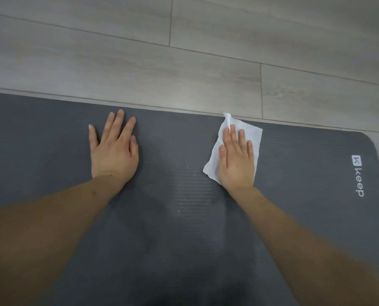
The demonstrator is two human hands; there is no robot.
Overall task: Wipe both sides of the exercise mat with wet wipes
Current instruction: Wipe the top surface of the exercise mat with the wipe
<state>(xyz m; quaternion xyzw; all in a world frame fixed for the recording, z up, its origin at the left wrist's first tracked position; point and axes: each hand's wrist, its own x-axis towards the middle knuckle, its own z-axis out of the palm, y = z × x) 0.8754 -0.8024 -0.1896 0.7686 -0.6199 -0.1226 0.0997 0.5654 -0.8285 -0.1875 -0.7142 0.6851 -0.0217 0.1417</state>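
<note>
1. I am looking down at a dark grey mat [184, 228] lying flat on a pale wood-look floor [184, 51]. It fills the lower part of the view; its far long edge runs across the middle, and a rounded corner with a white logo [358, 175] sits at the right.
2. My left hand [114, 149] lies flat on the mat, palm down, fingers together and thumb out to the side, near the far edge. It holds nothing.
3. My right hand [236, 160] is also flat and palm down, fingers slightly spread, pressing a white wipe [253, 134] onto the mat near the far edge. The two hands are well apart.
4. The wipe is opened out and rumpled. One corner curls up past my fingertips, right at the mat's far edge.
5. Between my arms, a patch of mat looks shinier, likely damp, with a few small specks on it.
6. Handling, as I judge it: the wipe is thin, limp and wet, so it may bunch or slip unless my palm stays flat on it.
7. The mat looks soft, ribbed and flexible, not stiff. To turn it over, I would take hold of an edge or the rounded corner.
8. No container or wipe packet is in view.
</note>
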